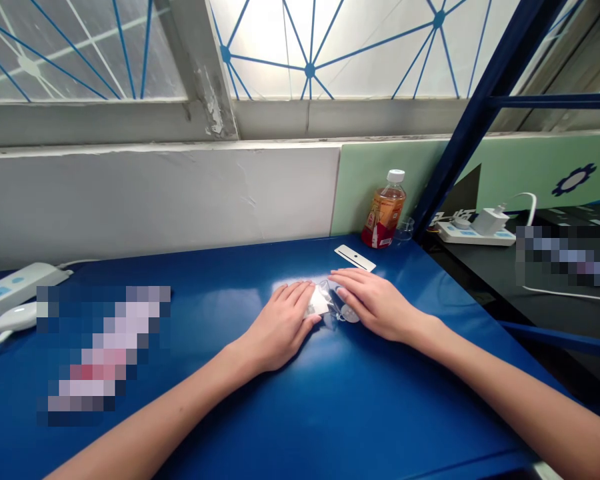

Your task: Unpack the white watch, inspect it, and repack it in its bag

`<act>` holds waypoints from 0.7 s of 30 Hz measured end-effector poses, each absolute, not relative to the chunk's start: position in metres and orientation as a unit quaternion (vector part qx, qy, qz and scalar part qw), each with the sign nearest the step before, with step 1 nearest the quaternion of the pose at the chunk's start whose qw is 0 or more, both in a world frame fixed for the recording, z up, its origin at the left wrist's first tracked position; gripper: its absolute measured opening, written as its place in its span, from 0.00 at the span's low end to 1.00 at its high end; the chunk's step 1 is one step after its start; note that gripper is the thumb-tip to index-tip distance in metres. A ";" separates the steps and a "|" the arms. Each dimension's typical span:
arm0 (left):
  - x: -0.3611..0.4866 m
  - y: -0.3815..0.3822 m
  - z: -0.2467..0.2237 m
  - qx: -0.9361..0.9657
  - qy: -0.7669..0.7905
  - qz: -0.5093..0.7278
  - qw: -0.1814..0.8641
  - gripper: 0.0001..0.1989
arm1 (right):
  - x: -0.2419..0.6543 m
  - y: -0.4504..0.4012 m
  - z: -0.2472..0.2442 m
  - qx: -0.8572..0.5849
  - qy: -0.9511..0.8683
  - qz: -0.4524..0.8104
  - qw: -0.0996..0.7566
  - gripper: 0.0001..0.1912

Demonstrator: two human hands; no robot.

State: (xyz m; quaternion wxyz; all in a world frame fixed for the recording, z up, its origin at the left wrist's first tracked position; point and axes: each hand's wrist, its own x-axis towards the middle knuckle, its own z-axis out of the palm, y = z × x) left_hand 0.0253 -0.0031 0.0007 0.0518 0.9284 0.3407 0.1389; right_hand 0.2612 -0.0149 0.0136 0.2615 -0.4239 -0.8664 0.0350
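My left hand [279, 328] lies flat on the blue table, fingers stretched out, with its fingertips at a small white card or paper [317, 302]. Opposite it, my right hand [383, 305] rests palm down, fingers extended over a crinkled clear plastic piece [336, 301] that looks like a small bag. A round, pale translucent part [350, 313] shows under the right hand's edge. The palms cover some of these items, so their full shapes are hidden. Just beyond the right fingers lies a flat white strip [355, 258] with a dark slot.
A drink bottle [385, 212] with a white cap stands at the back right, beside a small clear cup [405, 229]. On the left are a power strip [17, 287], a white mouse-like device [17, 318] and a blurred-out object. A blue metal post [473, 120] rises at right.
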 end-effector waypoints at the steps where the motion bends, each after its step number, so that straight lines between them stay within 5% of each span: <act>1: 0.025 -0.003 0.001 0.929 0.334 0.149 0.062 0.25 | 0.264 -0.011 0.012 -0.423 -0.863 0.038 0.273 0.18; 12: 0.019 -0.008 0.009 0.935 0.279 0.178 0.130 0.27 | 0.280 0.001 0.006 -0.354 -0.853 0.115 0.364 0.12; 21: 0.016 0.001 0.002 0.858 0.364 0.310 0.188 0.26 | 0.272 -0.005 0.029 -0.386 -0.691 0.302 0.532 0.05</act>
